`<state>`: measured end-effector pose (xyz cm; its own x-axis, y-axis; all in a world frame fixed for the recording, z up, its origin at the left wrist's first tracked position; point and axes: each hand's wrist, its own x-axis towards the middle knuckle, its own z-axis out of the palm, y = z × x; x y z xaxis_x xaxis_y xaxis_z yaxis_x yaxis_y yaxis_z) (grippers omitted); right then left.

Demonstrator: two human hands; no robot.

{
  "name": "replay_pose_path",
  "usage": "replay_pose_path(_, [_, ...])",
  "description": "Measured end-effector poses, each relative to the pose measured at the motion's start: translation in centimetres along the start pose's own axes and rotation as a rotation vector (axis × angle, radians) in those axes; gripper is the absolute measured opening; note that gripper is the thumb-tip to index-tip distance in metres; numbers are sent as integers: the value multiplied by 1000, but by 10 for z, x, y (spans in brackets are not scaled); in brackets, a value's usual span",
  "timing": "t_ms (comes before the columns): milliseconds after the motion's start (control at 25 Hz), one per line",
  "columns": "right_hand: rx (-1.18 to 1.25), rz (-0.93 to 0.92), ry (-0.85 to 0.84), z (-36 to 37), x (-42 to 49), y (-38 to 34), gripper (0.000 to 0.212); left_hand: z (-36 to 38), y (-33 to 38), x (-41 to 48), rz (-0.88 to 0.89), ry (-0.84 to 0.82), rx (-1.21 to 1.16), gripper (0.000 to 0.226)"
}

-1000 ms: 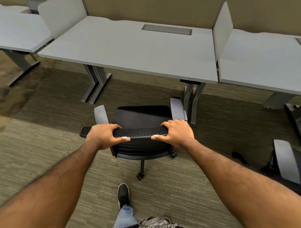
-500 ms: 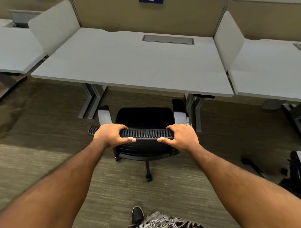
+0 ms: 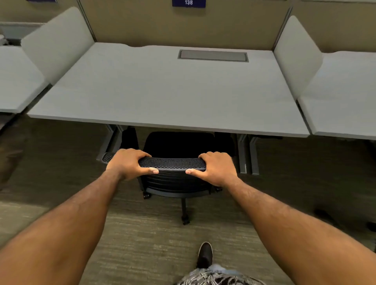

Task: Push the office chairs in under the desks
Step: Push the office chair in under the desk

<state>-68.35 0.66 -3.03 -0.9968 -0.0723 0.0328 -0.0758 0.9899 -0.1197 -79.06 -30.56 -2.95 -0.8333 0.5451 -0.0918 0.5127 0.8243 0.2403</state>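
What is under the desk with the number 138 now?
Under the desk show the desk legs and the front of the black chair seat. The armrests' front ends are covered by the desktop.

A dark blue sign point(image 3: 188, 3) on the tan partition wall point(image 3: 183, 26) bears the white number "138". It sits at the top of the view, straight beyond the left grip point(image 3: 130, 163) and the right grip point(image 3: 215, 168), past the far edge of the tabletop point(image 3: 162, 91). Its upper part is cut off by the frame, so any further wording cannot be read. A second blue sign point(image 3: 41, 0) shows far up and left of the left grip, perhaps of the same kind; nothing on it is legible.
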Motion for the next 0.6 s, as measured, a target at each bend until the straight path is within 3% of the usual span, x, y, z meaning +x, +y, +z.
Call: replay_pose_path(600, [-3, 83, -40, 4, 95, -8, 100, -25, -62, 82, 3, -36, -53, 101])
